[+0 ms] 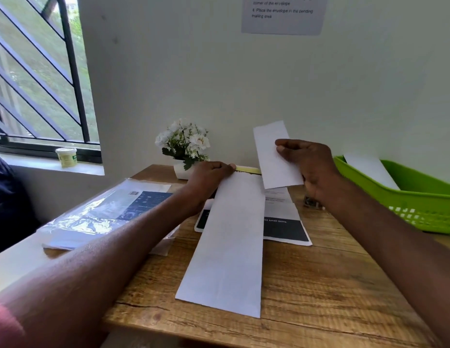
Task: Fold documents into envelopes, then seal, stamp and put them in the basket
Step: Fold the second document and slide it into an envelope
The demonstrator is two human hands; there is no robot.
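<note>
Two sheets of white paper are in play in the head view. A folded white document (276, 156) is held upright above the far side of the wooden table (319, 285), pinched along its right edge by the right hand (312, 169), whose fingers are curled round the paper. A long white paper envelope (229, 244) lies flat on the table, running from the near edge toward the wall, and its far end is gripped by the left hand (211, 177), fingers curled over the rim (whether the flap is lifted there cannot be told).

The step in hand is judged to be the insertion of the document into the envelope. It is best done with the mouth held well open by the left hand while the document's leading edge is lined up square with the opening, then slid in without being crumpled at the corners.

The document hangs just beside and above the envelope's far end, to its right, so the two hands are near each other. A green plastic basket (424, 212), in which one white envelope (369, 169) is already leaning, stands to the right of the right hand. Printed sheets (284, 227) lie partly under the long envelope.
</note>
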